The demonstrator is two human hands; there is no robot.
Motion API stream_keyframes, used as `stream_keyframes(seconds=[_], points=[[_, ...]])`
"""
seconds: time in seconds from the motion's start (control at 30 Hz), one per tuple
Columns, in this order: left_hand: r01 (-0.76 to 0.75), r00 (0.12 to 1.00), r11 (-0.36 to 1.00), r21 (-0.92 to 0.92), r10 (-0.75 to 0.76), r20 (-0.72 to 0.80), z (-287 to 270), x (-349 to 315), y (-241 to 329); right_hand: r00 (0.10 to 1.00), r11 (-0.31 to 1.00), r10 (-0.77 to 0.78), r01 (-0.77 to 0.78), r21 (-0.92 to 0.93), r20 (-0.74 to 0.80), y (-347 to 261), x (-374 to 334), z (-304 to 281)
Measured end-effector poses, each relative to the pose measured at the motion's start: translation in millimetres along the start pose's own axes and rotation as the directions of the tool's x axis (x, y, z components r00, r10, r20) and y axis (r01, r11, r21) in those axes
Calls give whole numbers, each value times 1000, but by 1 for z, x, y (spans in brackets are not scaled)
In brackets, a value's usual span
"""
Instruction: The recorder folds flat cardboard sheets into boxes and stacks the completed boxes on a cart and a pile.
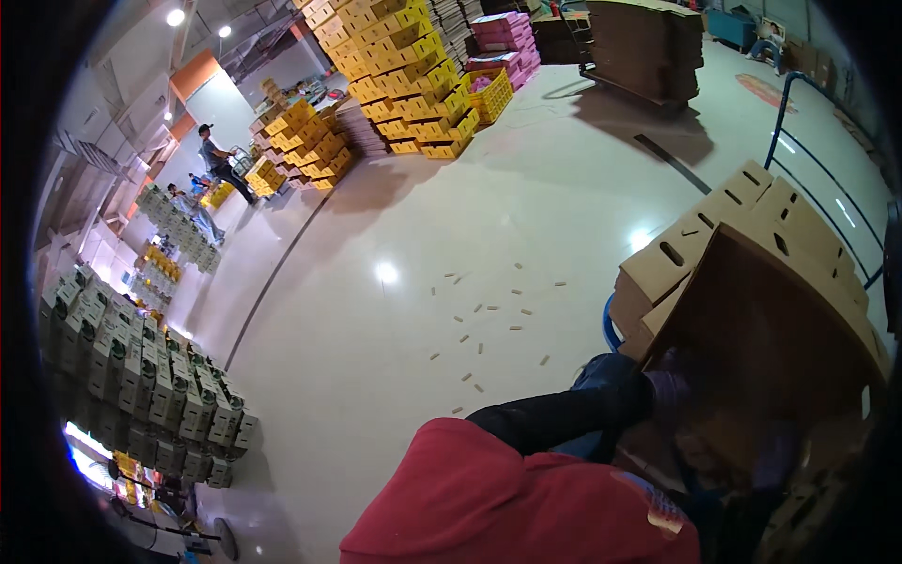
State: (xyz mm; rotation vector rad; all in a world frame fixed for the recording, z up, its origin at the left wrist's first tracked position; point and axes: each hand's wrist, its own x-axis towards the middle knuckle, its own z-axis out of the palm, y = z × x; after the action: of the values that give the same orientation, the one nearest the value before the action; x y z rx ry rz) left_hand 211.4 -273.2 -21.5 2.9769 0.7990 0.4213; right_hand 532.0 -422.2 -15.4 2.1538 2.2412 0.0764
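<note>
My left arm, in a black sleeve, reaches to the right toward a large brown cardboard box [766, 301]. My left hand [671, 378], in a purple glove, is at the box's near left edge, in deep shadow. Its fingers are blurred and dark, so their grip does not show. The box's broad brown face is tilted toward me. Lower right, a dim purplish patch in the shadow may be my right hand, but its shape cannot be made out.
Flat tan cartons with hand holes [733, 216] lie behind the box, by a blue cart handle [782, 113]. Small tan cardboard scraps [479, 308] litter the floor. Grey-white cartons [141, 367] stand left, yellow crates [413, 85] far off. A person [218, 160] stands at a trolley.
</note>
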Motion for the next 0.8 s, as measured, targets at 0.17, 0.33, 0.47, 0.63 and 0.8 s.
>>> stream_keyframes(seconds=[0.17, 0.33, 0.47, 0.63, 0.8], points=[[92, 995, 980, -177, -87, 40, -13, -3, -1, 899, 622, -413, 160, -767, -147, 20, 4, 11], [-28, 931, 999, 42, 11, 365, -117, 7, -2, 896, 920, 281, -150, 361, -344, 16, -23, 48], [-26, 996, 999, -48, 30, 85, -105, 19, -26, 765, 956, 295, -236, 177, -572, -43, -40, -47], [-54, 988, 998, -46, 60, 141, -123, 66, -14, 651, 912, 362, -397, 108, -667, -30, -75, -83], [-40, 933, 999, -36, 50, 357, -131, 96, -12, 599, 948, 317, -187, 256, -736, 6, -81, -42]])
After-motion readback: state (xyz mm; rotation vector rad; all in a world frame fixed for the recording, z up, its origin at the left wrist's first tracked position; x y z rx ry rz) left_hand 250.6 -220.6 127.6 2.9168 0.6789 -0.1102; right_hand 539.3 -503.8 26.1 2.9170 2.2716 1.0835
